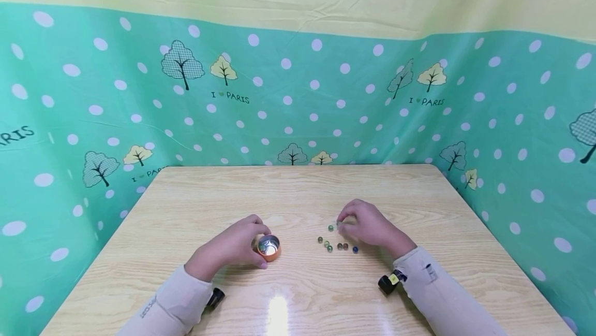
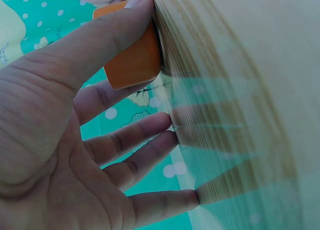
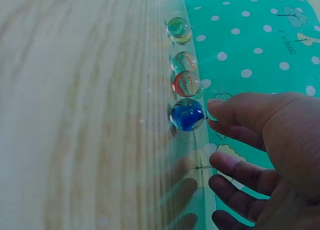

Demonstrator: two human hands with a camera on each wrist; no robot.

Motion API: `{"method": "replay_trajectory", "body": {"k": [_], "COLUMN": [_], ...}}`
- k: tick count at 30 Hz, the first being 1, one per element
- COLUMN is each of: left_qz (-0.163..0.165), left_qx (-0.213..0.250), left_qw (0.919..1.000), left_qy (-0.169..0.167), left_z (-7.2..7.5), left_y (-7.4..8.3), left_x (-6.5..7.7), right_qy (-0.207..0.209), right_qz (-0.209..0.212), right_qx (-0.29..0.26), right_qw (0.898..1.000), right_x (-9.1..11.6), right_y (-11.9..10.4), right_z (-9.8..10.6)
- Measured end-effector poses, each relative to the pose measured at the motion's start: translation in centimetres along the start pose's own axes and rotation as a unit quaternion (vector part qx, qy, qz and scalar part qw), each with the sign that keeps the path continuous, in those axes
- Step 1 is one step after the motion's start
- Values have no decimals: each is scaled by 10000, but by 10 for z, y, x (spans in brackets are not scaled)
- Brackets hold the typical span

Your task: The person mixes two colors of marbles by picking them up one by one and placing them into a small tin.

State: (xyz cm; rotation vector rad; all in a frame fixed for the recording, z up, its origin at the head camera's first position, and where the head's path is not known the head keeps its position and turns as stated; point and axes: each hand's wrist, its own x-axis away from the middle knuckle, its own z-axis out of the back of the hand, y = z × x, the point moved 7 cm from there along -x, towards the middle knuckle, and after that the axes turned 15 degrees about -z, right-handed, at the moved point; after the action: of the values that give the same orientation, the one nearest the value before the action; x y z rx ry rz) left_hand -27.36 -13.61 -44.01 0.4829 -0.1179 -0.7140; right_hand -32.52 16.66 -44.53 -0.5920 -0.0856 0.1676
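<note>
My left hand (image 1: 237, 243) grips a small round orange tin (image 1: 275, 256) with a shiny silver inside, standing on the table. In the left wrist view the thumb lies along the near side of the orange tin (image 2: 134, 62); the other fingers are spread, tips on the tabletop. My right hand (image 1: 370, 226) reaches down beside several glass marbles (image 1: 329, 248), its thumb and index finger pinching a pale marble (image 1: 339, 225). In the right wrist view, a blue marble (image 3: 187, 115) and a red-streaked marble (image 3: 187, 83) stand in front of the right hand (image 3: 265, 150), which hides the pinched marble.
The marbles lie loosely grouped on the light wooden table (image 1: 298, 196), right of the tin, with a dark blue marble (image 1: 355, 249) nearest the right wrist. A green dotted curtain (image 1: 288, 87) hangs around the table's back and sides.
</note>
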Motion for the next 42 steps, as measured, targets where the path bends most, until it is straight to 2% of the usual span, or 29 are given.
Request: {"method": "replay_trajectory", "body": {"k": [20,29,36,42], "left_qz": [2,53,34,55], "left_qx": [-6,70,81,49], "left_qw": [10000,10000,10000,10000], "left_qy": [4,7,47,14], "left_z": [0,3,4,3], "left_y": [-1,3,3,0], "left_x": [-1,1,1,0], "right_qy": [149,189,329,322], "right_qz": [111,263,638,803], "right_qx": [-177,-339,-173,-52], "right_qw": [9997,9989,9973,9962], "right_x": [-1,6,11,11], "right_y": [0,-19,-39,-52], "right_z": [4,6,7,6]}}
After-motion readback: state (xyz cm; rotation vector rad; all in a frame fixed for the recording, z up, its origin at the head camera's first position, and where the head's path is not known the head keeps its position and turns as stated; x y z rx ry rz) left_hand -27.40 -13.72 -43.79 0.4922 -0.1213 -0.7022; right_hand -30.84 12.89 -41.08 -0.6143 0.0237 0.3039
